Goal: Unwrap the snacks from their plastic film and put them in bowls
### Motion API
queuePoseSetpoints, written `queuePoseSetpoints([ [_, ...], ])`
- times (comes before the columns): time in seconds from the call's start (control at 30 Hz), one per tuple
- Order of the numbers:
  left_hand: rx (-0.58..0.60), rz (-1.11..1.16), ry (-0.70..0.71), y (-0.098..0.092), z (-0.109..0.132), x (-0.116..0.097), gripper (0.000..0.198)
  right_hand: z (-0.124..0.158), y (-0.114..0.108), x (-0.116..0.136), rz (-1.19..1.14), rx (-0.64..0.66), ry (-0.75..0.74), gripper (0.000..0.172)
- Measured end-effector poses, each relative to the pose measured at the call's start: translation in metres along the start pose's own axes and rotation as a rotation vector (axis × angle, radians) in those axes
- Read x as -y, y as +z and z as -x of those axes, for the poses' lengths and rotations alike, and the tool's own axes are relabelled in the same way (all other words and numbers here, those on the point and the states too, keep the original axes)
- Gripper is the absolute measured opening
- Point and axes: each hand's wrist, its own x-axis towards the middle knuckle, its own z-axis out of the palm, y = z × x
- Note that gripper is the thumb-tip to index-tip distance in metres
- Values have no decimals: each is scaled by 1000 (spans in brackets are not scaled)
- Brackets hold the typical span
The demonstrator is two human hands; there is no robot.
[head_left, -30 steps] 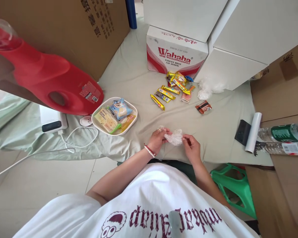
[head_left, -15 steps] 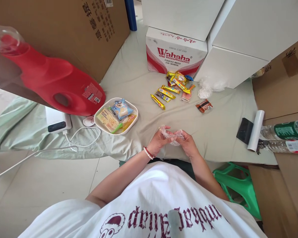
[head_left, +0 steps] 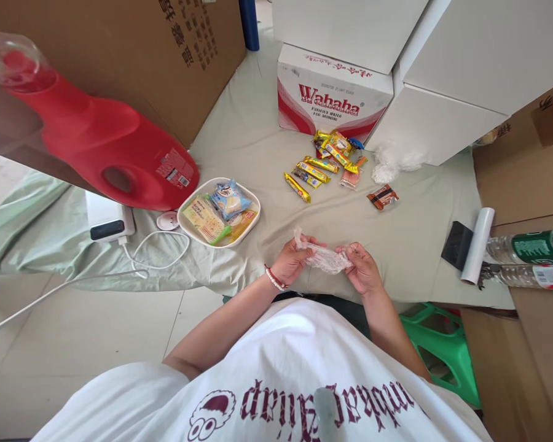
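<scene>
A crumpled piece of clear plastic film (head_left: 328,259) is stretched between my two hands, above the cloth near the table's front edge. My left hand (head_left: 294,260) pinches its left end, with a bit of film poking up past the fingers. The other end is gripped by the fingers of my right hand (head_left: 362,267). To the left stands a white tray (head_left: 257,222) holding several wrapped snacks, among them a blue packet (head_left: 230,199). Beyond my hands lie several yellow-wrapped bars (head_left: 313,171) in a loose pile, and a brown packet (head_left: 382,196) to their right.
A large red bottle (head_left: 120,150) and a white power bank (head_left: 108,216) with a cable are at left. A Wahaha carton (head_left: 334,92) and a bundle of clear plastic (head_left: 389,162) sit behind. Right are a white roll (head_left: 477,245) and plastic bottles (head_left: 532,247).
My hands have moved apart, my right hand shifting right. The plastic film between them, bunched before, is now drawn out wider. The view has shifted slightly.
</scene>
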Motion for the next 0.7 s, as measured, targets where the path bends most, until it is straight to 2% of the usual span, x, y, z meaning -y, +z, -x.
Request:
queuePoseSetpoints([
  [0.13, -65, -19, 3, -4, -3, -1, 52, -7, -6, -3, 105, -211, -88, 54],
  [0.23, -163, -50, 23, -7, -5, -3, 54, -9, -12, -1, 157, -300, -102, 55],
  [0.37, -230, -40, 41, -10, -9, -8, 52, -4, -20, 6, 170, -297, -78, 53],
  [0.57, -276, -49, 78, -13, -14, -7, 51, 9, -38, 13, 260, -213, 50, 57],
  [0.63, -297, -60, 97, -13, -15, -5, 52, 13, -44, 14, 364, -286, -50, 55],
  [0.7, -302, -74, 103, -11, -15, -4, 52, 16, -45, 16, 505, -404, -249, 50],
])
